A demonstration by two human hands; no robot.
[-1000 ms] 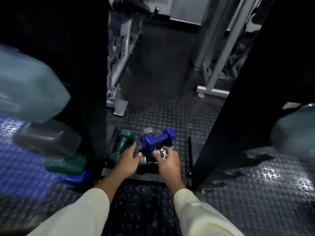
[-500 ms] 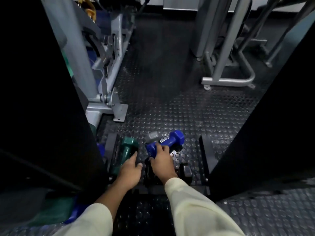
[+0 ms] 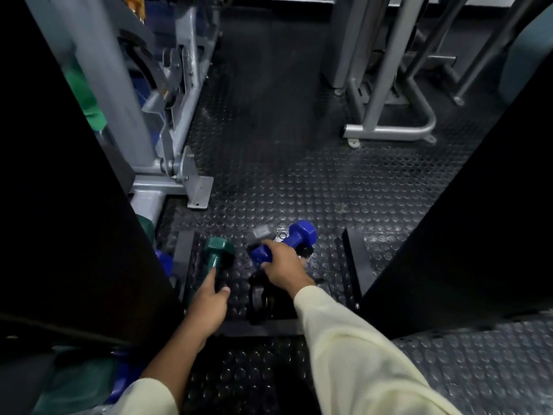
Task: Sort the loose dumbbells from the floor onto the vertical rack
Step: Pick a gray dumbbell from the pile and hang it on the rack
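A blue dumbbell (image 3: pixel 300 236) lies on the studded floor between the rack's two dark side panels, and my right hand (image 3: pixel 282 269) grips its handle. To its left lies a green dumbbell (image 3: pixel 217 251); my left hand (image 3: pixel 209 304) grips its near end, forefinger stretched along the handle. A black dumbbell (image 3: pixel 263 298) sits under my right wrist, partly hidden. A small grey dumbbell end (image 3: pixel 260 233) shows behind the blue one. The rack's black left panel (image 3: pixel 74 235) and right panel (image 3: pixel 478 220) flank both hands.
Grey machine frames stand at the back left (image 3: pixel 179 121) and back right (image 3: pixel 389 127). Blurred green and blue dumbbells (image 3: pixel 89 381) hang on the rack at the lower left. Black rack feet (image 3: pixel 354 259) lie on the rubber floor (image 3: pixel 299 175).
My right hand has moved from the black dumbbell up onto the blue one and closed round its handle. My left hand has closed on the green dumbbell. The view has tilted up.
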